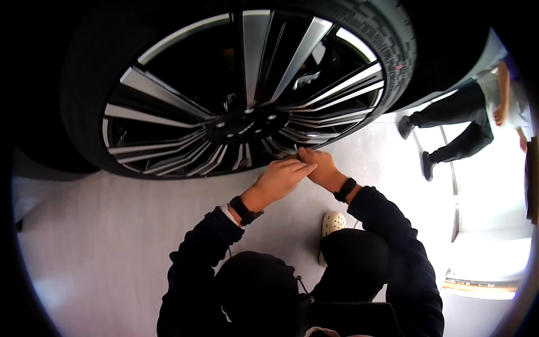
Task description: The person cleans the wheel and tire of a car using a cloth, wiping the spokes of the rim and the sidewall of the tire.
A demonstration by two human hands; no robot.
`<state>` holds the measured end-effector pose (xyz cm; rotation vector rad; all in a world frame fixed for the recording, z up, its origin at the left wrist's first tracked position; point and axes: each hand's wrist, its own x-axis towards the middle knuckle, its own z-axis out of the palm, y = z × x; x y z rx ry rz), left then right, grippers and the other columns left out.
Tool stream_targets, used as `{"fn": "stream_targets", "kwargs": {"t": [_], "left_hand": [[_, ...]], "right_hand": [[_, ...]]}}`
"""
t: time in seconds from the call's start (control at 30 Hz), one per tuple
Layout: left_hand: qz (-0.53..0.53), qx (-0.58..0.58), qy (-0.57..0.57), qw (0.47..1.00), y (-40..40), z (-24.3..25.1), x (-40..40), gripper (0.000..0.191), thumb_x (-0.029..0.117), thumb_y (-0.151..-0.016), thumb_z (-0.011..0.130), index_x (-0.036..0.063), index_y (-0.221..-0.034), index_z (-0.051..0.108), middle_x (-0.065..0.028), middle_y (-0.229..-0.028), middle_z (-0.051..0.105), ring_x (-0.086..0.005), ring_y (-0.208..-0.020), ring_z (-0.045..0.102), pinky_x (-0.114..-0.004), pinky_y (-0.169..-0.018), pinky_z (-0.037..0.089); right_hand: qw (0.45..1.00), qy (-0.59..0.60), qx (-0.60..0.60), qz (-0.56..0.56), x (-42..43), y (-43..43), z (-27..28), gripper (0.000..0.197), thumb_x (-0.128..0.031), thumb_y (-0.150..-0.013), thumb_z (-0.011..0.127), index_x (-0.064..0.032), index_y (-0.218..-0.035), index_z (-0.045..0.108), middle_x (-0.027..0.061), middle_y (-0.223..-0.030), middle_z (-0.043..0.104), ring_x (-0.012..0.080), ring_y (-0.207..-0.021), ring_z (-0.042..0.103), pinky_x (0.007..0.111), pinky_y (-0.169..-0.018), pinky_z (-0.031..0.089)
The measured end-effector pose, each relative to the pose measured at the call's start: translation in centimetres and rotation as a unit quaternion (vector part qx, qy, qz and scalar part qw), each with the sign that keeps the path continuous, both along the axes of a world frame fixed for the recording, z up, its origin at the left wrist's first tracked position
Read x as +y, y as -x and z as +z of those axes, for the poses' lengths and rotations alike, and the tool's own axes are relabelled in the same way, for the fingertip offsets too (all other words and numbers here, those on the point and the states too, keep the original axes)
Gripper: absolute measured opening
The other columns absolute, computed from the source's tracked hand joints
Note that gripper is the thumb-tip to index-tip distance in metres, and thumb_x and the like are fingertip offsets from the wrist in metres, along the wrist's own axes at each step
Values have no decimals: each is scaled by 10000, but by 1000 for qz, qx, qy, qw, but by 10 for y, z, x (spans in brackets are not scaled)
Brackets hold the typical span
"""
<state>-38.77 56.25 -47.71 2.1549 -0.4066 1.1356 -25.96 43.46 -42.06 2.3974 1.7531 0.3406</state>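
A car wheel with a black and silver alloy rim [256, 54] and a black tyre [389, 71] fills the upper part of the view. My left hand [280, 179] and my right hand [323, 166] meet in front of the rim's lower right edge, the left fingers lying over the right hand. A small brownish thing [292, 156] shows at the fingertips, mostly hidden; what it is, and which hand holds it, I cannot tell. Wheel nuts [248, 110] surround the hub centre. A black band circles each wrist.
The pale floor [105, 236] stretches beneath the wheel. One cream perforated clog [334, 222] shows beside my bent knee. At the right, another person in dark trousers [457, 105] and dark shoes stands near the car body. Bright light washes out the floor there.
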Motion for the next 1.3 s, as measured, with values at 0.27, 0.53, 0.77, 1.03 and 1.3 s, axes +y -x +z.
{"fn": "stream_targets", "kwargs": {"t": [0.27, 0.53, 0.77, 1.03, 1.3], "left_hand": [[93, -231, -65, 966, 39, 168, 40, 297, 52, -764, 662, 56, -1058, 698, -67, -1022, 700, -251, -993, 671, -310, -778, 575], [269, -322, -101, 902, 74, 286, 18, 331, 49, -748, 704, 60, -1078, 695, -78, -1115, 688, -257, -880, 630, -276, -648, 535], [196, -395, 231, 867, 69, 425, -83, 463, -95, -921, 366, -91, -1383, 402, -191, -1429, 455, -270, -1243, 516, -366, -1051, 402], [348, -282, 17, 894, -64, 484, -210, 449, -30, -953, 413, -66, -1399, 392, -171, -1462, 414, -281, -1287, 474, -356, -1051, 403], [343, -220, -160, 899, -210, 544, -333, 430, 90, -971, 433, -84, -1365, 431, -256, -1464, 383, -404, -1355, 380, -425, -1123, 288]], "right_hand": [[958, -115, 234, -123, -35, 59, 191, 256, -84, -857, 477, -62, -1094, 574, 128, -752, 670, 339, -684, 666, 398, -645, 532], [807, -465, 278, 236, -19, 88, 330, 341, 39, -870, 473, 47, -1207, 521, 129, -1140, 613, 186, -1028, 603, 288, -892, 472], [789, -507, -22, 346, 5, 92, 427, 546, -120, -794, 637, 0, -1312, 516, 137, -1331, 528, 326, -1270, 471, 377, -1046, 414], [711, -615, -81, 332, -112, -45, 453, 403, -149, -798, 593, -38, -1183, 631, 55, -1287, 575, 222, -1272, 477, 365, -1059, 408], [693, -673, -3, 259, -240, -175, 492, 306, -141, -754, 590, 49, -985, 655, 131, -1074, 653, 264, -1084, 597, 414, -1042, 425]]}}
